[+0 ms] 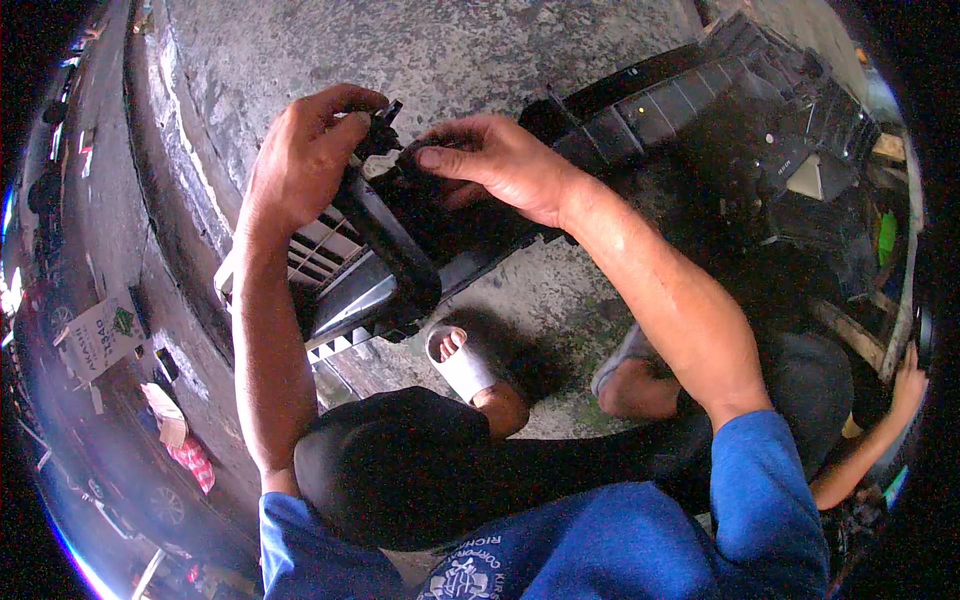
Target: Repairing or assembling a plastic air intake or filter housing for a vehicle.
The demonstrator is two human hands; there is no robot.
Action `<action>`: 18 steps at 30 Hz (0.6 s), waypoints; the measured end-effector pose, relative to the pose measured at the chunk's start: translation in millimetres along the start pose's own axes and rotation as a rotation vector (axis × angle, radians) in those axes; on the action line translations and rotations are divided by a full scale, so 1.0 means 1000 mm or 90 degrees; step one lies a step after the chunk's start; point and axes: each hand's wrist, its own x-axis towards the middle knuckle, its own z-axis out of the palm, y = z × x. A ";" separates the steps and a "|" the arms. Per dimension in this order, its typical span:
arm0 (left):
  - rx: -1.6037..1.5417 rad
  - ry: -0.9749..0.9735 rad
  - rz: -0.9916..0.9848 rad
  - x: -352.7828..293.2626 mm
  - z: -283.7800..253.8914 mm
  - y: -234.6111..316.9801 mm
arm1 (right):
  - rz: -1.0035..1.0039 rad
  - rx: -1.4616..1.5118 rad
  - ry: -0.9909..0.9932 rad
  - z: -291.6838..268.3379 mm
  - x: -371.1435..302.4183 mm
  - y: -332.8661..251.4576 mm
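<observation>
Rough, blotchy concrete floor [420,55], and over it a long, ribbed black part [615,130], plastic by the look of it. Smooth rounded bar [390,235] near its left end. Left hand [295,155] is pinching a knobbly little black piece [380,137] by the bar's top; right hand [515,165] curls just beside, can't tell if it's gripping.

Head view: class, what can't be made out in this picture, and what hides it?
- Head view: the full shape of the small black part, partly covered by the left hand.
- Head view: some fingertips of the right hand, lost in shadow.
- Head view: toes of the right foot, behind the right forearm.
</observation>
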 end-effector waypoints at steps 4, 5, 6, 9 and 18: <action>-0.008 -0.005 0.020 -0.001 0.001 0.003 | 0.002 -0.017 0.016 0.003 -0.003 -0.002; -0.015 -0.008 0.003 0.000 0.001 0.003 | 0.002 0.000 0.012 0.003 -0.003 -0.002; -0.024 -0.012 -0.013 0.000 0.001 0.003 | 0.002 0.016 0.008 0.004 -0.003 -0.002; -0.015 -0.009 0.018 0.001 0.002 0.002 | -0.014 -0.011 0.012 0.004 -0.001 -0.001; 0.021 -0.009 -0.025 -0.003 -0.002 0.007 | -0.044 -0.045 0.042 0.012 0.001 0.002</action>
